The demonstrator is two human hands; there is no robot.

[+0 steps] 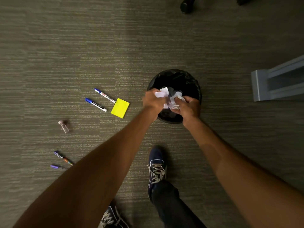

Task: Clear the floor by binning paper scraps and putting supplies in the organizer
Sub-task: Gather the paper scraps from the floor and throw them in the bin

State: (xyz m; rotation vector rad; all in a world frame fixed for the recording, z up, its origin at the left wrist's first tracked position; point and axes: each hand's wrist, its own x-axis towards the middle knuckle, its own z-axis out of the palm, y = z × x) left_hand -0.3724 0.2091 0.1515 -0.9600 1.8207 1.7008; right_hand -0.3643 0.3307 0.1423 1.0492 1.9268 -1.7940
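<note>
1. Left hand [152, 100] and right hand [189, 106] both closed around crumpled white paper scraps [170, 97], held over the black-lined bin [189, 79].
2. Bin contents: can't tell.
3. Left of the grip, on the carpet [65, 46]: yellow sticky-note pad [120, 108], two blue-capped markers [96, 104], small clear vial [64, 126], two purple pens [63, 157].

You're standing on grey-brown striped carpet [65, 46]; a grey furniture base [276, 83] sits on it, with black chair castors [186, 5] beyond, under dim light.
</note>
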